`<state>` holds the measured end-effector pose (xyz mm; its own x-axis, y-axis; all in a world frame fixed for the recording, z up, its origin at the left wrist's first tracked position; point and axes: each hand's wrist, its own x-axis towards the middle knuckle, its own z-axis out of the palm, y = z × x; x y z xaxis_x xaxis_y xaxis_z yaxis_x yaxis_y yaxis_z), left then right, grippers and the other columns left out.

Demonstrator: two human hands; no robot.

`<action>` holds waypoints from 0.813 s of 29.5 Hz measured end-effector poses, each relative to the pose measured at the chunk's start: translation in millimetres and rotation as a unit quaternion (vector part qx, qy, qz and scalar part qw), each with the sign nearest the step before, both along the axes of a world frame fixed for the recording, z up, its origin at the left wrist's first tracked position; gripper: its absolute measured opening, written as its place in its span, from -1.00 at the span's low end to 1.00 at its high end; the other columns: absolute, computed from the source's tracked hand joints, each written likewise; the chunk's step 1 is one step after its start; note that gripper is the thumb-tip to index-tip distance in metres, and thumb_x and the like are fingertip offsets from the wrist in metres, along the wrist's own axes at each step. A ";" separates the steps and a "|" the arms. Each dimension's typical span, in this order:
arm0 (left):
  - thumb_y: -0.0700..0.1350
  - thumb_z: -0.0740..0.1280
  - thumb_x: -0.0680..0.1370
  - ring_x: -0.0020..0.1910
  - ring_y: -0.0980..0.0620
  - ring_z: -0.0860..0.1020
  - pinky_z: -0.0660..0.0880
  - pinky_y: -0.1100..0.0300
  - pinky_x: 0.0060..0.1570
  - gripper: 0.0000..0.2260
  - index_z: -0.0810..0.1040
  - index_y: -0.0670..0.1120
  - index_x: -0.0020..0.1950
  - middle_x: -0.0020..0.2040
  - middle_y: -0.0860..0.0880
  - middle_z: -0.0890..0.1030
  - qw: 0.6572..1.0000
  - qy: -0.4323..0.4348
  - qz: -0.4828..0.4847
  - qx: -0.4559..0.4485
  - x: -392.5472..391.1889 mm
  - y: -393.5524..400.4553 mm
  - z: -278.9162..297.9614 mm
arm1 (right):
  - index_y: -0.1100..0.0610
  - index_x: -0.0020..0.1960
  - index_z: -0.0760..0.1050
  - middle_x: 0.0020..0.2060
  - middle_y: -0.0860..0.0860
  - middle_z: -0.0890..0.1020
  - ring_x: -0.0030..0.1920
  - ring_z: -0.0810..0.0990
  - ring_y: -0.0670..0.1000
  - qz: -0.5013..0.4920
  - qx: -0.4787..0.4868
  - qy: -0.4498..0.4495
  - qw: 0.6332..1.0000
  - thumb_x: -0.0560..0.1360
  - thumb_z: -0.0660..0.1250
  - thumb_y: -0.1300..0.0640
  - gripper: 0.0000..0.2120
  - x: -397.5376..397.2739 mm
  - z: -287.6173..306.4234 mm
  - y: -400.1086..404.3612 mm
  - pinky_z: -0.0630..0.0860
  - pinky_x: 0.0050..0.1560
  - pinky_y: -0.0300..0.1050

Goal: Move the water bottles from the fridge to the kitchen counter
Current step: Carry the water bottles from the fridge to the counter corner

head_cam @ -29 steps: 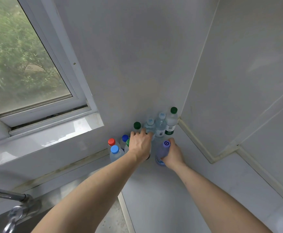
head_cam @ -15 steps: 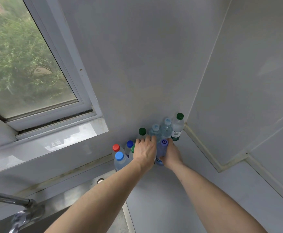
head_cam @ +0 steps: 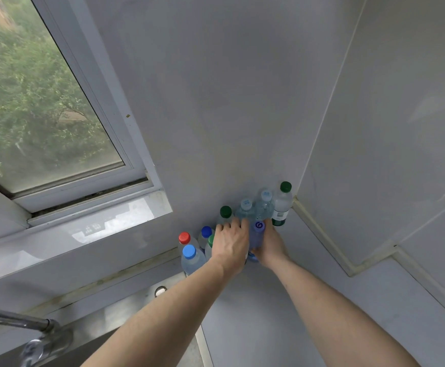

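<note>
Purple-capped bottle [head_cam: 256, 235] was gripped by right hand [head_cam: 271, 245], fingers curled round it. Left hand [head_cam: 232, 246] was laid over neighbouring bottles, fingers' clamp indiscernible. Desk [head_cam: 295, 300] was beneath.

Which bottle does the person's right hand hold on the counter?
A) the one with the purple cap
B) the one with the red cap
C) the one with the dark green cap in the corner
A: the right hand wraps around the body of the purple-capped bottle, standing in front of the cluster.
</note>
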<state>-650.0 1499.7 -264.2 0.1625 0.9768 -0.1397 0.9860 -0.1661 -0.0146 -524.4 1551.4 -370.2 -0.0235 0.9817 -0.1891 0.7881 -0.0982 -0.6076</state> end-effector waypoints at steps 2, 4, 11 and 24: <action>-0.29 0.52 0.40 0.19 -0.20 0.54 0.44 -0.04 0.22 -0.42 0.35 -0.13 0.34 0.25 -0.16 0.51 1.000 0.002 -0.001 0.001 0.8 0.2 0.5 | -0.02 0.10 0.40 -0.04 -0.07 0.59 -0.05 0.62 -0.03 -0.002 -0.002 0.009 1.000 0.51 0.40 -0.05 -0.74 5.5 -7.5 0.4 0.62 0.02 -0.05; -0.28 0.50 0.43 0.19 -0.20 0.54 0.44 -0.04 0.23 -0.45 0.35 -0.14 0.34 0.25 -0.17 0.51 1.000 0.002 -0.005 0.000 0.1 1.5 1.5 | -0.04 0.12 0.41 0.01 -0.06 0.61 0.01 0.65 -0.01 0.014 -0.011 0.007 1.000 0.48 0.40 -0.07 -0.72 8.5 -12.1 2.0 0.62 0.05 -0.04; -0.03 0.56 0.41 0.27 -0.15 0.47 0.41 -0.02 0.31 -0.31 0.28 -0.04 0.43 0.36 -0.10 0.42 0.999 -0.031 -0.026 0.010 -18.1 -9.2 -0.8 | -0.02 0.57 0.19 0.40 -0.02 0.44 0.33 0.54 0.06 -0.018 -0.020 0.048 0.998 0.42 0.55 0.05 -0.16 21.0 11.8 -31.7 0.56 0.31 0.04; 0.06 0.48 0.49 0.59 0.00 0.20 0.31 0.06 0.50 -0.38 0.33 0.16 0.51 0.64 0.12 0.12 0.960 -0.261 0.067 0.073 -121.0 -222.0 34.8 | -0.13 0.52 0.29 0.44 -0.13 0.38 0.41 0.46 0.00 -0.075 -0.043 0.232 0.969 0.52 0.48 0.26 -0.31 2.9 102.5 -238.7 0.49 0.33 -0.07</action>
